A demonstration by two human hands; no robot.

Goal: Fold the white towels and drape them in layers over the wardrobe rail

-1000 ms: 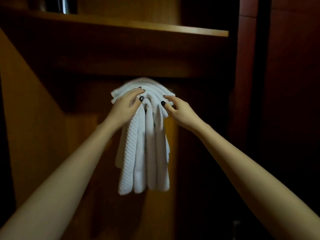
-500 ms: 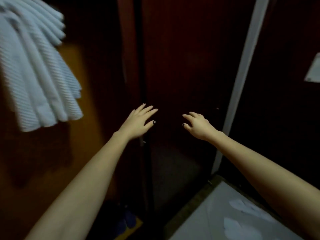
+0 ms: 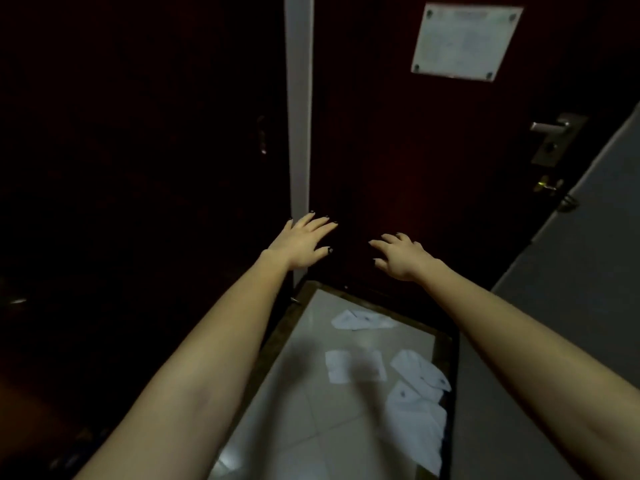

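1. Nearest to me, two bare forearms reach forward from the bottom corners of the head view, the left forearm (image 3: 194, 375) and the right forearm (image 3: 540, 348), both held above the floor.
2. Below and between them lies a pale tiled floor (image 3: 304, 431) edged by a dark border strip (image 3: 277, 341).
3. On the tiles lie several flat white pieces: one at the far end (image 3: 360, 320), one in the middle (image 3: 353, 365), and two overlapping by the right edge (image 3: 420, 374). I cannot tell whether they are cloth or paper.
4. The left hand (image 3: 304, 242) is stretched out palm down, its fingers straight and spread, grasping nothing.
5. The right hand (image 3: 398, 254) is just beside it, apart from it, fingers loosely bent and released – nothing in it either.
6. Both hands are in front of a dark red door (image 3: 398, 150); I cannot tell whether any fingertip touches it.
7. Left of the door runs a pale upright frame strip (image 3: 298, 98), and beyond that a dark panel (image 3: 138, 133), too dim to read.
8. On the door's right side are a metal lever handle (image 3: 550, 126) and a small brass latch (image 3: 547, 185) below it; a grey wall (image 3: 588, 271) stands at the right.
9. High on the door hangs a pale plaque (image 3: 465, 43), its text too blurred to read.
10. The white towels and the wardrobe rail – I cannot place them from this view.
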